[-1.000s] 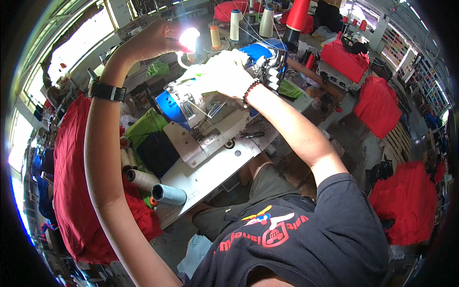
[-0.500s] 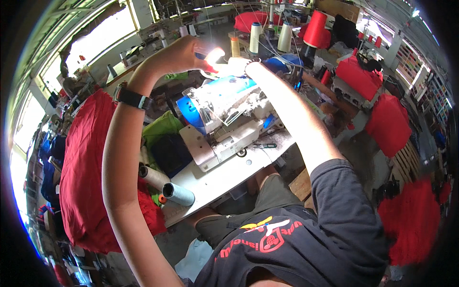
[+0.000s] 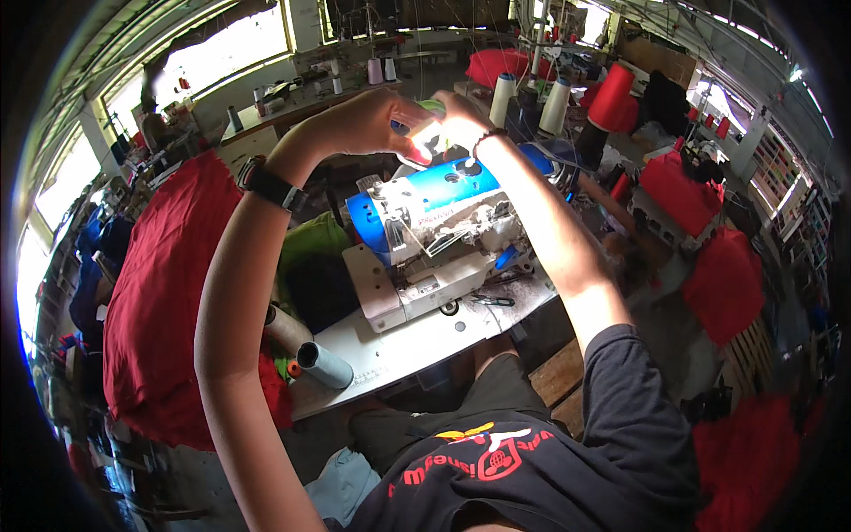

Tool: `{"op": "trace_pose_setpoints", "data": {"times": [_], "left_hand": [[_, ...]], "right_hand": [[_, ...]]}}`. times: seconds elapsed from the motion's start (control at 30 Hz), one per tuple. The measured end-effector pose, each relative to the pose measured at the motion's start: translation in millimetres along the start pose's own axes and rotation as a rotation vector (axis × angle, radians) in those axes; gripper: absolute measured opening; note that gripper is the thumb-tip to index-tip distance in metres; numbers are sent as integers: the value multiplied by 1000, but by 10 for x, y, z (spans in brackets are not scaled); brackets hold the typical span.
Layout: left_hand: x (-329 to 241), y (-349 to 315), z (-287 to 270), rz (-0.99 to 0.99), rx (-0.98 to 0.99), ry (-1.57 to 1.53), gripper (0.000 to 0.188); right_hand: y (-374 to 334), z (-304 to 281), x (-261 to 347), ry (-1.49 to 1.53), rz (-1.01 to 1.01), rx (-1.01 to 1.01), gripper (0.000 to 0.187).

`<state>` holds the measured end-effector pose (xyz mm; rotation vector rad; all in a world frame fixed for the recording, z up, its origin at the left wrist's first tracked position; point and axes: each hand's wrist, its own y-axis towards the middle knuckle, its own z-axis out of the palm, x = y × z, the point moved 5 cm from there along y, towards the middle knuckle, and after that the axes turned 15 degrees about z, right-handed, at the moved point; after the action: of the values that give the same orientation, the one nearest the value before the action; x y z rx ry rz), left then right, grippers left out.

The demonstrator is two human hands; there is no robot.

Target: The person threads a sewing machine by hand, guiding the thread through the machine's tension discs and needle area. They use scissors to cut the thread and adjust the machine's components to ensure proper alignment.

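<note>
Both my arms reach up over a blue and white industrial sewing machine [image 3: 434,208]. My left hand [image 3: 377,122], with a dark watch [image 3: 273,183] on its wrist, curls its fingers toward a small bright, glaring object [image 3: 429,135] above the machine head. From the other side my right hand [image 3: 461,122] closes on the same spot, a dark band [image 3: 493,134] at its wrist. A bit of green shows between the hands. Glare and the fingers hide what the object is. The machine stands on a white table [image 3: 403,350].
A light blue thread cone [image 3: 326,365] and a beige cone [image 3: 288,330] lie at the table's left end. Red cloth [image 3: 160,310] is heaped at the left, green cloth [image 3: 310,239] beside the machine. Small snips [image 3: 493,301] lie by its base. Cream cones [image 3: 555,106] and a red cone [image 3: 612,97] stand behind.
The view has shifted, so the machine sits slightly lower and further right. My hands have come closer together around the bright object, and its glare is weaker and smaller.
</note>
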<state>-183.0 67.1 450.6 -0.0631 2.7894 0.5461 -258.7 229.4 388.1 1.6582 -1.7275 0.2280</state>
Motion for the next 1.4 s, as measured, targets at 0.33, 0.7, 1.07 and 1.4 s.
{"op": "trace_pose_setpoints", "data": {"times": [0.33, 0.7, 1.07, 1.4], "left_hand": [[-59, 101, 26, -40, -10, -29, 58], [-106, 90, 19, -36, -40, -19, 56], [-173, 41, 7, -39, -18, 80, 57], [-152, 46, 36, -79, -34, 56, 57]], "right_hand": [[-1134, 206, 7, -32, -461, -27, 22], [-1134, 337, 61, 119, -787, 208, 34], [-1478, -75, -44, -218, -1020, 82, 41], [-1478, 219, -10, -189, -1037, 154, 30]]}}
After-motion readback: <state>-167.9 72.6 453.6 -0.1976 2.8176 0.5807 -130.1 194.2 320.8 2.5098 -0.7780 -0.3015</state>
